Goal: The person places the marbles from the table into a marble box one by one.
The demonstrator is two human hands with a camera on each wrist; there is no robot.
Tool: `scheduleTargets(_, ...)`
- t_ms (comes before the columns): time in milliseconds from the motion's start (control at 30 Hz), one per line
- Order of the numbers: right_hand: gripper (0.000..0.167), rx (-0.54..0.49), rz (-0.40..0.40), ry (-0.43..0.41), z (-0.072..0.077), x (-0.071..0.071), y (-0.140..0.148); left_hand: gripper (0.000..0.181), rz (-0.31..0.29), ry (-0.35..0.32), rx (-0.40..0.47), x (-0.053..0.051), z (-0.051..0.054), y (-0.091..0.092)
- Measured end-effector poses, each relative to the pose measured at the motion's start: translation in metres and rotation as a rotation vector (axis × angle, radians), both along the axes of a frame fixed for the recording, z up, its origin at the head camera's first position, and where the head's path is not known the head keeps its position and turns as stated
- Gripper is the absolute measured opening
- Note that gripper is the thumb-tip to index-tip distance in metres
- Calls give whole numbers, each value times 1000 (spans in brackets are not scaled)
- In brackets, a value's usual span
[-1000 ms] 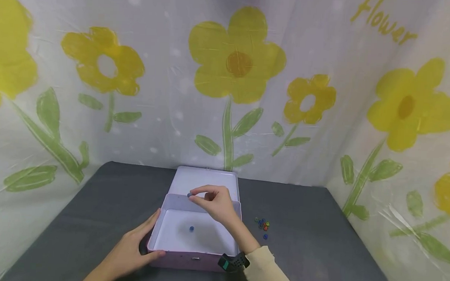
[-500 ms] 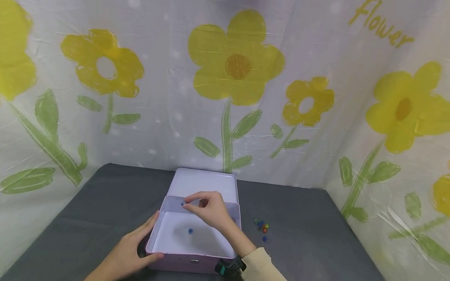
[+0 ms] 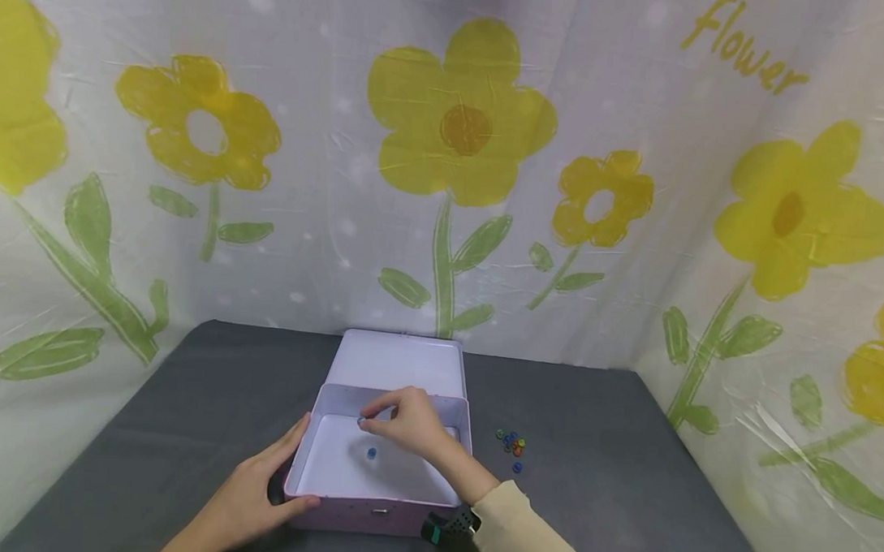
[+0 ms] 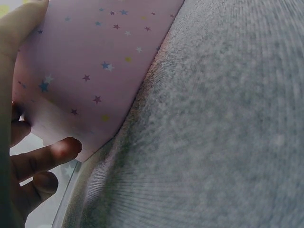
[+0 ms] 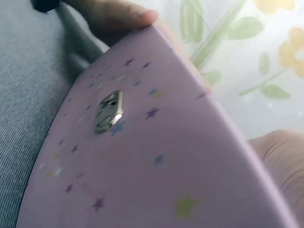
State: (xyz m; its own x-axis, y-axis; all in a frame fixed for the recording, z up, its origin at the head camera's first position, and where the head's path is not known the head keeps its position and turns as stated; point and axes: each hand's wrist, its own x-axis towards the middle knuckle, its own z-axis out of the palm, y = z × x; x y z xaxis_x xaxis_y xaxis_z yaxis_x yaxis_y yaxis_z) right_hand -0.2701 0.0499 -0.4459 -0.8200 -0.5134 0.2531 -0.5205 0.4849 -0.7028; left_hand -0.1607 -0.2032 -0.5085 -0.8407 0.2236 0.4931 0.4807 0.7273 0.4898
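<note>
A pink tin box with a white inside [image 3: 346, 513] stands with its lid [image 3: 401, 362] laid back. The left hand [image 3: 240, 496] grips its left front corner, thumb on the front wall, fingers along the side; the left wrist view shows bent fingers [image 4: 42, 159] against the starred wall [image 4: 80, 80]. Inside the box, low over its floor, the right hand [image 3: 411, 427] pinches a small blue piece [image 3: 361, 420] between thumb and index finger. Another blue piece [image 3: 372, 453] lies on the box floor. The right wrist view has the metal clasp [image 5: 109, 112] but not the pinched piece.
Several small coloured pieces [image 3: 513, 444] lie on the dark grey table [image 3: 589, 460] right of the box, a blue one [image 3: 517, 467] slightly nearer. A sheet with painted flowers [image 3: 311, 247] hangs behind and at both sides.
With the blue piece pinched, the right hand has come down from in front of the lid into the box. The left hand keeps its grip on the corner.
</note>
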Motion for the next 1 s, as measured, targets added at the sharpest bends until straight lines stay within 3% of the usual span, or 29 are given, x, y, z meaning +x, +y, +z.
scheduleTargets(333, 6, 284, -14, 69, -6, 1, -1, 108, 12, -37, 10, -2, -2, -1)
scheduleTargets(700, 6, 438, -65, 90, -7, 3, 2, 109, 14, -60, 20, -4, -2, 0)
scheduleTargets(1000, 5, 466, -80, 88, -9, 6, 2, 111, 9, -40, 11, -1, -4, 0)
